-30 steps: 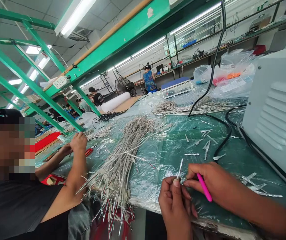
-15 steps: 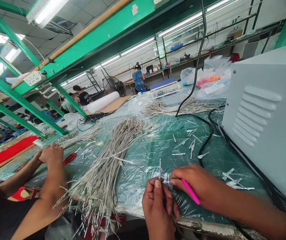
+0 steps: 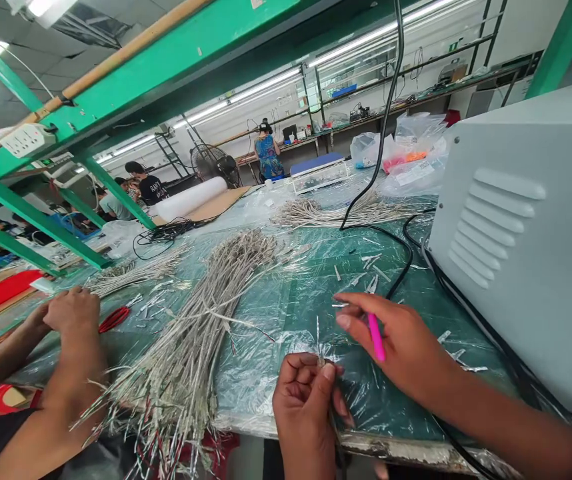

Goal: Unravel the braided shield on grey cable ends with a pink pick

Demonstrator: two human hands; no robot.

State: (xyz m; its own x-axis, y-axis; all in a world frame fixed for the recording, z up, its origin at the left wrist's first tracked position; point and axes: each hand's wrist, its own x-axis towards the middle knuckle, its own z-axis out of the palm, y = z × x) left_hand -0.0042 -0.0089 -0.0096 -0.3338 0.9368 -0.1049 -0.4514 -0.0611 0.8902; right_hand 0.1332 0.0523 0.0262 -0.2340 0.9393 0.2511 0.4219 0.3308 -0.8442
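My left hand (image 3: 302,400) is near the table's front edge, thumb and fingers pinching a cable. The cable's thin silver foil-wrapped end (image 3: 318,333) points up out of the grip. Its lower part hangs below the hand. To the right and higher, my right hand (image 3: 396,333) keeps a slim pink stick-like tool (image 3: 376,338) between its fingers and palm; the working end is hidden. A small silver strip (image 3: 340,305) shows at the right fingertips. Left of my hands lies a thick bundle of grey-white cables (image 3: 216,300) with stripped ends.
Foil scraps (image 3: 372,283) lie on the film-covered green table (image 3: 311,287). A grey vented machine (image 3: 521,253) stands at right, with black cords (image 3: 409,270) beside it. On the left are a co-worker's arms (image 3: 73,333) and red-handled scissors (image 3: 115,319).
My right hand has moved up and away from the cable's foil end, carrying the pink tool. My left hand keeps its pinch. The whole view has shifted slightly.
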